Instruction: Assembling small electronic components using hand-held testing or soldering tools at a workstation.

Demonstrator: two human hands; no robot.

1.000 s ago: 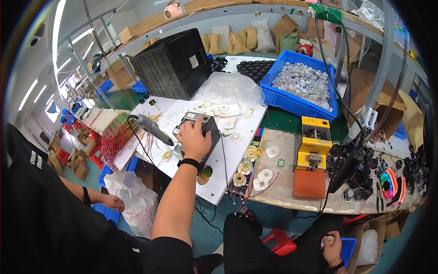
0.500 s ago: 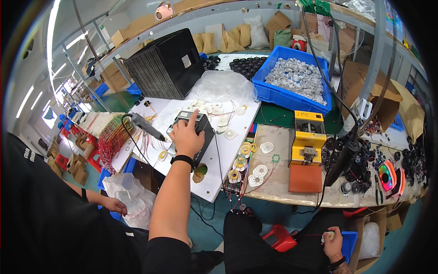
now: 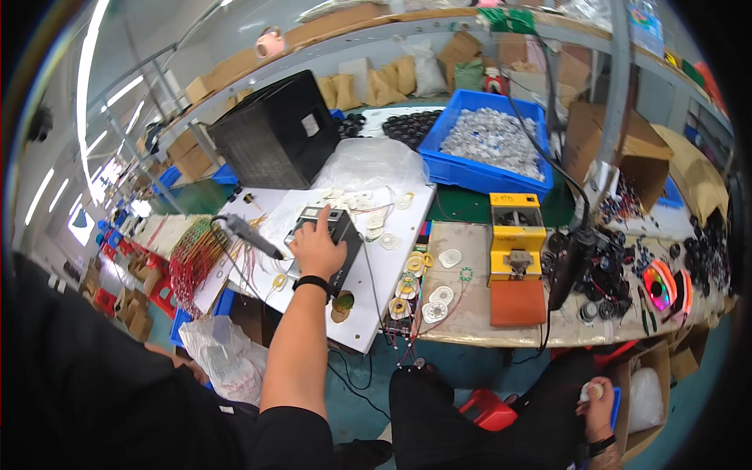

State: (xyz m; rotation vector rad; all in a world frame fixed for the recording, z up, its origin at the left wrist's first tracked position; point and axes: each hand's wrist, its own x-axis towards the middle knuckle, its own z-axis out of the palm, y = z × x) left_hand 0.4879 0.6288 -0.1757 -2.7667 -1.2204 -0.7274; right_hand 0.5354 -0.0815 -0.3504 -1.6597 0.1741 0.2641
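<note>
My left hand (image 3: 317, 252) rests on top of a black box (image 3: 352, 241) with a grey panel, index finger stretched forward, the other fingers spread. Left of it lies a grey corded hand tool (image 3: 254, 236). White plastic discs (image 3: 389, 241) are scattered beyond and beside the box. Low at the right, beside my thigh, my right hand (image 3: 600, 407) is closed round a small round white part (image 3: 585, 392), partly hidden by the fingers. Wired discs (image 3: 405, 286) sit along the seam between the two tables.
A yellow bench machine (image 3: 517, 235) stands on the brown table (image 3: 462, 329). Above its right side hangs a black corded tool (image 3: 574, 270). A blue crate (image 3: 486, 176) of clear parts and a large black case (image 3: 274, 129) are behind. A co-worker's black-clothed body (image 3: 86, 352) fills the left.
My right hand has moved outward to the right with the white part. My left hand stays on the black box. The whole view has shifted slightly.
</note>
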